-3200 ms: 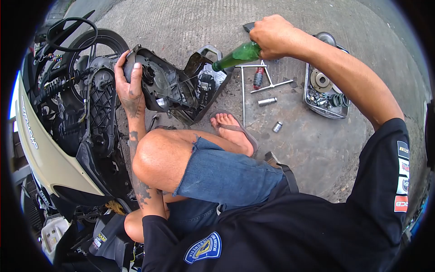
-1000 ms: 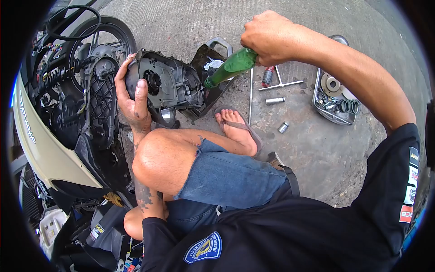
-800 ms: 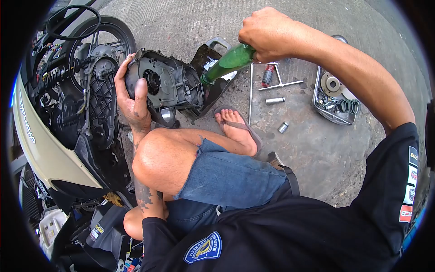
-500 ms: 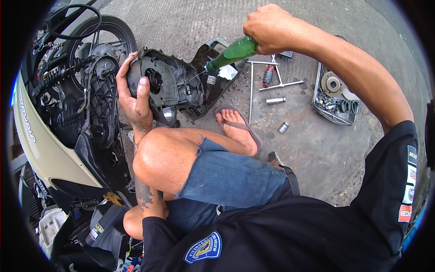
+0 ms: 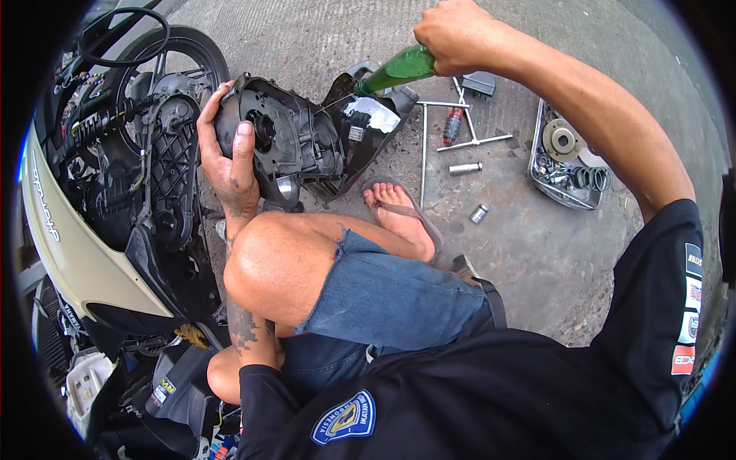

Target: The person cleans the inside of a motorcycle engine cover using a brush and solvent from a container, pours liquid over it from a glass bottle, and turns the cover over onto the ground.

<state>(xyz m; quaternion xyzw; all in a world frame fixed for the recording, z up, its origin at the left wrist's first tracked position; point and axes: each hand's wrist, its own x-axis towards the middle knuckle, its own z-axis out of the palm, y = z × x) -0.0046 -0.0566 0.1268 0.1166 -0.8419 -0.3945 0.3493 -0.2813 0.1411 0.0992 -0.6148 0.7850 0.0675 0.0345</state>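
My left hand [image 5: 230,157] grips the rounded end of a grey metal engine cover [image 5: 287,138], thumb over its rim, with the hollow inner side facing up. In my right hand [image 5: 456,38] is a green bottle [image 5: 399,69], tilted with its neck down to the left. A thin stream runs from the mouth toward the cover's upper edge. Beneath the cover's right end lies an open black container [image 5: 379,142] holding whitish liquid and a dark part with a label.
A partly dismantled motorbike [image 5: 169,138] fills the left side. On the ground lie T-handle wrenches [image 5: 424,161], a red screwdriver [image 5: 453,125], a socket [image 5: 465,169] and a smaller socket [image 5: 479,213]. A metal tray [image 5: 567,197] of parts stands at right. My sandalled foot [image 5: 399,215] is near the container.
The bottle and my right hand moved down over the cover and then back up toward the container's far edge. The cover has tilted slightly in my left hand, which keeps its hold.
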